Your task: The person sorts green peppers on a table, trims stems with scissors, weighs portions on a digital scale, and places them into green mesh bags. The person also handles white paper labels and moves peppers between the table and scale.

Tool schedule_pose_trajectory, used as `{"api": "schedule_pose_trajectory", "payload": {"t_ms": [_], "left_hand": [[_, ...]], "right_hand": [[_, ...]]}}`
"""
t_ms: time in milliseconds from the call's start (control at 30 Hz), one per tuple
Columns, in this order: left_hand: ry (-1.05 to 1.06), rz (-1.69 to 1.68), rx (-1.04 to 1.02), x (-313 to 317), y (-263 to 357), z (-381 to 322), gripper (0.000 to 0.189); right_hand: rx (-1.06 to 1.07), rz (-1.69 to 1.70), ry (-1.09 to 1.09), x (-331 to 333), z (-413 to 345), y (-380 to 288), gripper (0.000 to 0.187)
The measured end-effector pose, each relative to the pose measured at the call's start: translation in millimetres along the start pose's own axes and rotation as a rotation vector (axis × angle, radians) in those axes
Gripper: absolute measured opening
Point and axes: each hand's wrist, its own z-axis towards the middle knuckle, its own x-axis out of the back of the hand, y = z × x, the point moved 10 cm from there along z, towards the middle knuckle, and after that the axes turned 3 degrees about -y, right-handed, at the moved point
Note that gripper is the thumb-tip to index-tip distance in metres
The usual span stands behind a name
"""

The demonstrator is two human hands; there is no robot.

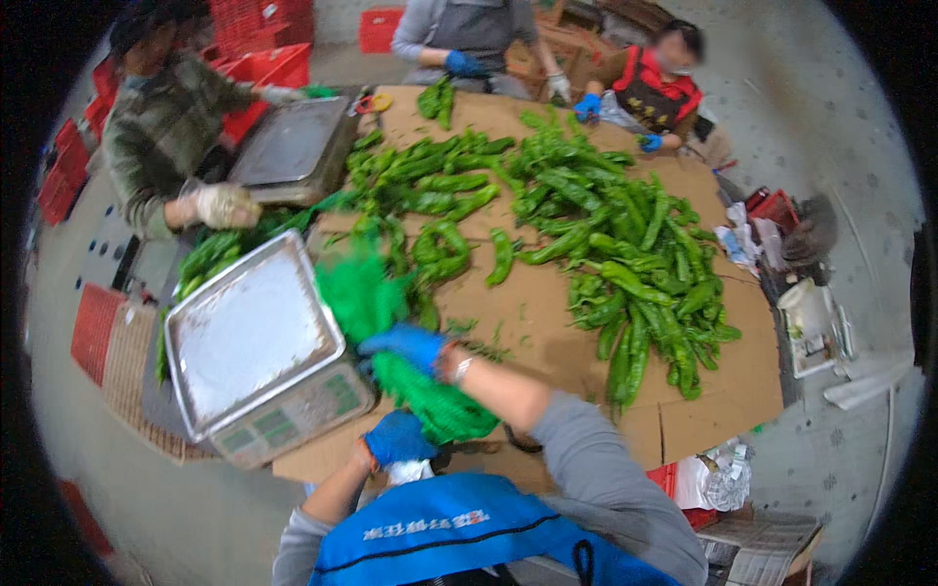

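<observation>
My right hand [410,351], in a blue glove, is closed on green mesh netting [359,293] beside the near weighing scale; the netting is blurred. Lower down, my left hand [399,439], also blue-gloved, is at the near end of a green mesh bundle [432,403]; whether it grips the bundle is not clear. The scale's metal tray [249,344] bears no load, only some dirt. Long green peppers [630,271] lie heaped on the cardboard-covered table [535,322], with looser ones [440,183] towards its far left.
A second scale [293,139] stands at the far left, beside a co-worker in a plaid jacket [161,132]. Two other people [469,36] stand at the far edge, gloved hands near the peppers. Red crates [267,66] and a white plastic tray [806,329] lie around the table.
</observation>
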Motion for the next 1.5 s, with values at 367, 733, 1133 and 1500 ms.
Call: {"api": "schedule_pose_trajectory", "payload": {"t_ms": [367, 733, 1133, 1500], "left_hand": [[-0.308, -0.03, 0.279, -16.4, -18.8, -1.5, 0.045], [-0.126, -0.385, 0.528, 8.2, -35.3, 9.5, 0.051], [0.299, -1.231, 0.457, 36.4, -26.4, 40.5, 0.032], [0.543, -1.757, 0.35, 13.6, -139.3, 33.7, 0.031]], "right_hand": [[0.1, -0.807, 0.41, 69.4, 41.0, -24.0, 0.042], [0.435, 0.142, 0.75, 302.6, -7.6, -100.4, 0.031], [0.38, -0.464, 0.574, 217.7, -39.5, -318.6, 0.067], [0.281, -0.748, 0.33, 144.7, -64.5, -170.8, 0.048]]}}
